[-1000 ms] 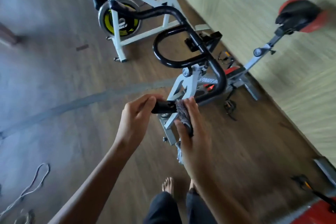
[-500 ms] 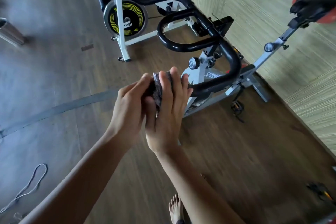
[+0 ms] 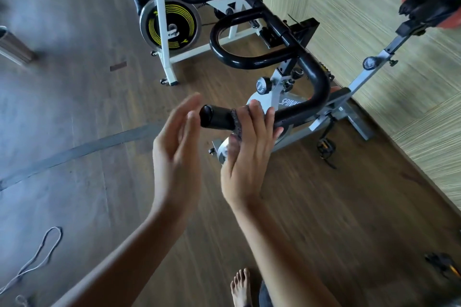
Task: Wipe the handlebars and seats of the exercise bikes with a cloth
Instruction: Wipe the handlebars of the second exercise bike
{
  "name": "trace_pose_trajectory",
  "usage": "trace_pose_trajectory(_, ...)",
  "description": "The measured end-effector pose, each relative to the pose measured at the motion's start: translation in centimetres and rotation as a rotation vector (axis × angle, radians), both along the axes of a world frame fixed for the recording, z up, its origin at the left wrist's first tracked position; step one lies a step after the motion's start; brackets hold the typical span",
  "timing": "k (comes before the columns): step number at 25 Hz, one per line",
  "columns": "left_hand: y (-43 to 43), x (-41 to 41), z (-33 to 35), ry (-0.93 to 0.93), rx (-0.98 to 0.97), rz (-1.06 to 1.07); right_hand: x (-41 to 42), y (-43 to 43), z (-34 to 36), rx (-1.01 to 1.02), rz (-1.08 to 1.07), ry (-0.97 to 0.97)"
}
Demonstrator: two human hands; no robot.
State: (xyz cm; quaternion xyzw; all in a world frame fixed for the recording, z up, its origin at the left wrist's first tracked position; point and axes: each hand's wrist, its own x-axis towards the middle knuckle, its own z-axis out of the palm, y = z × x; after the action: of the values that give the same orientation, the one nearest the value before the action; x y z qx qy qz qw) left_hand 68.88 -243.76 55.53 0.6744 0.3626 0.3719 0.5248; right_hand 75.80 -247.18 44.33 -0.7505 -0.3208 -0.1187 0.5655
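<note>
Grey cord (image 3: 26,269) (looped) lies on the wooden floor (image 3: 324,219).

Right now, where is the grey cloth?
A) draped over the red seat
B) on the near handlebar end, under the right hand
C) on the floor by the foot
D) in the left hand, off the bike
B: the cloth sits on the handlebar under the right hand, while the left hand is open and empty.
</note>
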Motion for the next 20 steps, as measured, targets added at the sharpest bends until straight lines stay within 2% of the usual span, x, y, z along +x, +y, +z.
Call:
trace_pose_trajectory(1, -0.4, -0.4, -0.5, 0.093, 0.276, 0.054, 0.7, -0.5, -0.7, -0.041, -0.017, -0.018)
trace_pose_trajectory(3, -1.6, -1.2, -1.8, 0.229, 0.777, -0.016, 2.0, -1.7, -1.8, -0.110, -0.072, -0.026)
trace_pose_trajectory(4, -2.2, -1.3, -2.3, 0.274, 0.904, -0.102, 2.6, -2.1, -2.3, -0.137, -0.086, -0.041)
trace_pose_trajectory(6, -3.4, -0.7, -3.1, 0.351, 1.029, -0.201, 3.6, -2.7, -3.0, -0.179, -0.096, -0.118)
trace_pose_trajectory(12, -4.5, 2.8, -4.9, 0.675, 1.006, -0.133, 6.8, -4.8, -3.3, -0.274, 0.029, -0.238)
trace_pose_trajectory(17, -6.8, 6.2, -7.1, 0.800, 0.908, 0.008, 11.7, -7.0, -3.5, -0.309, 0.160, -0.422)
trace_pose_trajectory(20, -8.7, 8.9, -8.1, 0.890, 0.785, 0.103, 15.6, -8.6, -3.2, -0.312, 0.304, -0.463)
